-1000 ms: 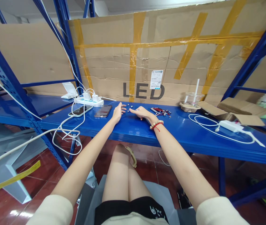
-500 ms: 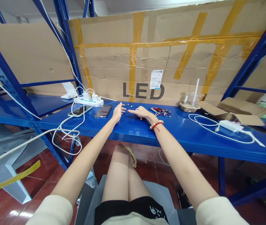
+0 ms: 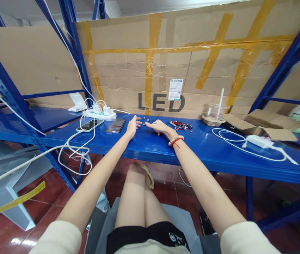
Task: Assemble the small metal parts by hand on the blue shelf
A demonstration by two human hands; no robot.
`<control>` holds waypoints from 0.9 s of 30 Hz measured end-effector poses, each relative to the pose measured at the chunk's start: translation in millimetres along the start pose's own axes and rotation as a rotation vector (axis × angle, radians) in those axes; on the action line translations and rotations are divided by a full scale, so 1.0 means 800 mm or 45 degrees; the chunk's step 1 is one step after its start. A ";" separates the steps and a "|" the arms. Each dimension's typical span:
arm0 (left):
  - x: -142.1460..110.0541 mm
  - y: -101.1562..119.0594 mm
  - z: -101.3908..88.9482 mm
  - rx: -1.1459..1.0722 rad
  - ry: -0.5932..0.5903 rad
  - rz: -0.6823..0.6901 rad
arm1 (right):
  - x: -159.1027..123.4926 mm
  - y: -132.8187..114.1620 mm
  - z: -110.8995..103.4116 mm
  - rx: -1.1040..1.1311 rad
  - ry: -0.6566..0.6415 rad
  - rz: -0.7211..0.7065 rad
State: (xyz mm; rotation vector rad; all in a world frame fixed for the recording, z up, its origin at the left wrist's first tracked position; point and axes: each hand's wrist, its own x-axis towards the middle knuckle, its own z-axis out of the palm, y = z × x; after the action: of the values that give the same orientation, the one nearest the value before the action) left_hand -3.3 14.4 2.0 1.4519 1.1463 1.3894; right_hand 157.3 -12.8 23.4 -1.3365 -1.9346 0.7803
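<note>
My left hand [image 3: 133,127] rests on its edge on the blue shelf top [image 3: 150,141], fingers apart and slightly bent, holding nothing that I can see. Facing it, my right hand [image 3: 159,127] has one digit stretched left and the other fingers curled in. A small pale and dark bit shows at its top, too small to name. Between and behind the hands lie several tiny shiny pieces [image 3: 147,119]. To the right of my right hand is a loose pile of small red and silver metal items [image 3: 181,125], with a few tiny bits beside it.
Left of my hands are a dark phone [image 3: 116,125], a second phone [image 3: 91,125] and a white power strip [image 3: 100,113] with cables. On the right stand a plastic cup with straw [image 3: 215,112], an opened cardboard box [image 3: 261,123] and a white adapter [image 3: 260,141]. Cardboard [image 3: 128,70] walls the back.
My right hand's stretched digit has drawn in slightly from the left. My left hand stays in nearly the same place.
</note>
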 end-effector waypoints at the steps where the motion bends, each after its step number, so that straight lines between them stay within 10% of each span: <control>1: 0.000 0.000 0.000 -0.001 0.000 0.001 | 0.000 0.000 0.000 -0.002 -0.002 -0.002; 27: 0.000 0.001 0.000 -0.020 0.006 -0.025 | 0.005 0.003 0.000 -0.028 0.024 0.039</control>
State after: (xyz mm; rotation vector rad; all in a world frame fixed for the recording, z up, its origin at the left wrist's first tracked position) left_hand -3.3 13.8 2.8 1.4235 1.1468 1.3862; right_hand 157.5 -8.2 21.9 -1.3846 -1.9174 0.7611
